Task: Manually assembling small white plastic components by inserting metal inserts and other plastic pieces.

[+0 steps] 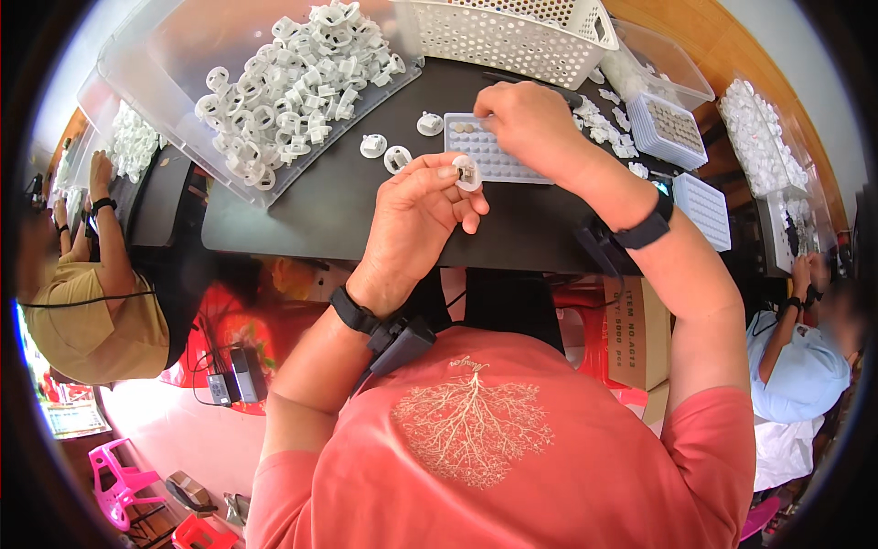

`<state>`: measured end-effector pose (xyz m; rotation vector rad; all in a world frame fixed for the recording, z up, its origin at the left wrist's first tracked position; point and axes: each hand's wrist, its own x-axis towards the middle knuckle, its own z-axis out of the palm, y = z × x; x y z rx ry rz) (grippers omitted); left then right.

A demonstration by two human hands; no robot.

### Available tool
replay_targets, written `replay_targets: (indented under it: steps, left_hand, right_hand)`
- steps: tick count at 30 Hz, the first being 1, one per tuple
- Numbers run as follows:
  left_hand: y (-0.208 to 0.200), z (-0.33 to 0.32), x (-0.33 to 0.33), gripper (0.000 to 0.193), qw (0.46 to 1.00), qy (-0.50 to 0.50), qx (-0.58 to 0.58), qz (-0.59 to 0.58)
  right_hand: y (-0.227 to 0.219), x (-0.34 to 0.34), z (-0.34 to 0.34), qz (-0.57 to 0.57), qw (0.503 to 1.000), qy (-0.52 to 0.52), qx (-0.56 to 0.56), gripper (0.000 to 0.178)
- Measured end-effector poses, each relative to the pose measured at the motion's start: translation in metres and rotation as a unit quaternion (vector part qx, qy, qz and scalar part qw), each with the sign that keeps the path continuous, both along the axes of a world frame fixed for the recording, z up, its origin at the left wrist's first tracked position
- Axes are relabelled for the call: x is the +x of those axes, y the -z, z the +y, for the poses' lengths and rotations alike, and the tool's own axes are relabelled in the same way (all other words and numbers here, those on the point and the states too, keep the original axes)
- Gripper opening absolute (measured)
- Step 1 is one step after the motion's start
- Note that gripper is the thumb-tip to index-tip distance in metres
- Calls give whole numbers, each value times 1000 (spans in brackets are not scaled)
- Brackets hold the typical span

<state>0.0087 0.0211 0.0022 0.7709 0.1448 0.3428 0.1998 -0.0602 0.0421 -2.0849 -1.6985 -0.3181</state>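
My left hand (416, 206) pinches a small round white plastic housing (467, 173) between thumb and fingers; small metal parts show inside it. My right hand (530, 123) reaches over a pale tray (457, 146) with rows of round pockets. Its fingers curl downward at the tray's far edge, and what they hold, if anything, is hidden. Several small tan discs (470, 128) sit in the tray near those fingers. Left of the tray, loose white housings (373, 145) lie on the dark table (274, 229). Behind the right hand lies a dark rod-shaped tool (572, 99), partly covered.
A clear bin (215, 163) heaped with white plastic parts (297, 87) stands at the far left. A white perforated basket (512, 41) is at the back. On the right are stacked trays (668, 133), another tray (701, 210) and scattered white pieces (608, 123). Co-workers sit on both sides.
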Motion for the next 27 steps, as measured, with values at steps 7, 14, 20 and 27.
replay_targets:
  steps: [7,14,20,27]
  left_hand:
    - [3,2,-3,30,999,22,-27,-17]
    - [6,4,-3,31,999,36,-25,-27]
    - [4,0,-4,31,999,18,-16,-30]
    - [7,3,-4,32,999,24,-17,-28]
  right_hand:
    - [14,2,17,-35,997,11,-67,14]
    - [11,-6,15,-31,997,9,-68,14]
    - [15,-4,16,-27,998,-9,-58,13]
    - [-14,-22,-9,80,997,-18,4,9]
